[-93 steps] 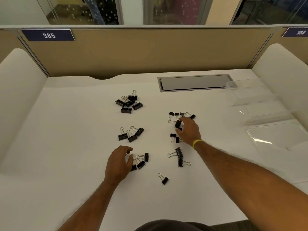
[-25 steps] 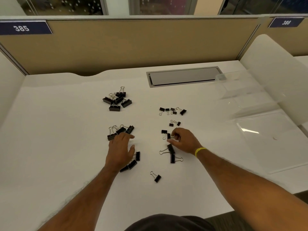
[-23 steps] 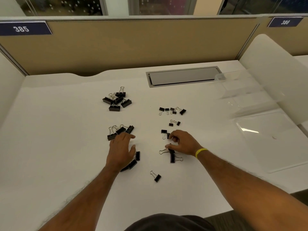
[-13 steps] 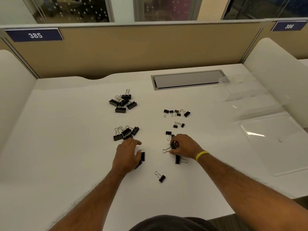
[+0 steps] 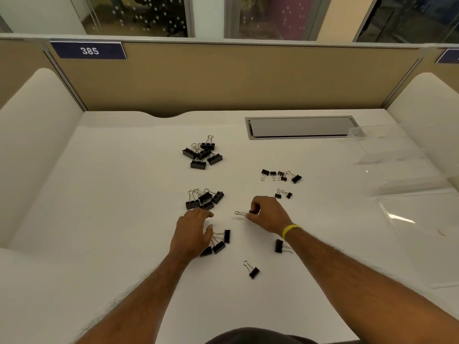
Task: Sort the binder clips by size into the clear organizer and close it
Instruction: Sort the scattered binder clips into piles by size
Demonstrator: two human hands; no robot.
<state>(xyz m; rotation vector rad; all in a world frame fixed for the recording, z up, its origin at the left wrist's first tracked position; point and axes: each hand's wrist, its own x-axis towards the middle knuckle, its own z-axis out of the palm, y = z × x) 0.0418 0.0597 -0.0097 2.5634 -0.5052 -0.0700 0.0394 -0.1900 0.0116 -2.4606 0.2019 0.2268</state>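
Black binder clips [image 5: 202,152] lie in loose piles on the white desk [image 5: 119,194], well apart from the clear organizer [image 5: 395,157] at far right. Right hand [image 5: 270,216] pinches one clip [image 5: 252,212]. Left hand [image 5: 192,233], fingers relaxed, rests against a pile [image 5: 219,242]; a careless sweep could mix sizes.

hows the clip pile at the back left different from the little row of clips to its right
Size: the back pile holds large clips; the row holds smaller ones. Layout: the pile's clips overlap in a heap; the row's lie side by side in a line. Both are black with silver wire handles, on the white desk.
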